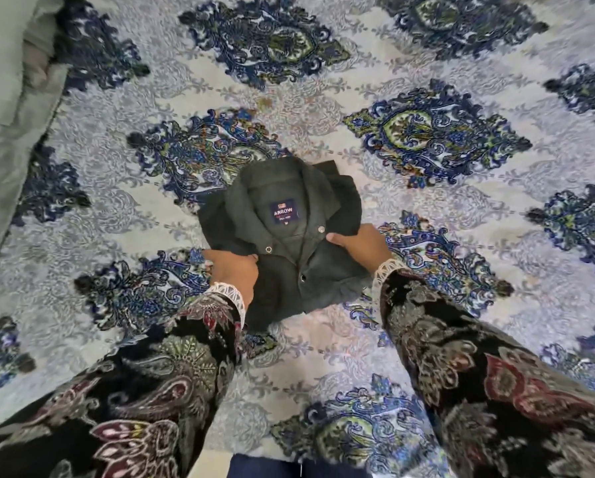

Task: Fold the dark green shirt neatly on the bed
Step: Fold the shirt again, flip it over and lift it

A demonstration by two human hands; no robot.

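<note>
One folded dark green shirt (pixel 282 236) lies on one bed (pixel 427 208). Two hands are on it, the left hand (pixel 234 270) and the right hand (pixel 361 246). One brand label (pixel 284 212) shows inside the collar, and three snap buttons (pixel 321 229) are visible.

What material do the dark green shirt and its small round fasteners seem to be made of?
The dark green shirt looks like matte woven cloth, perhaps cotton: it is dull, softly creased, and holds its folds. Its fasteners look like metal snaps, as they are pale and shiny with a ring shape, though plastic cannot be excluded.
</note>
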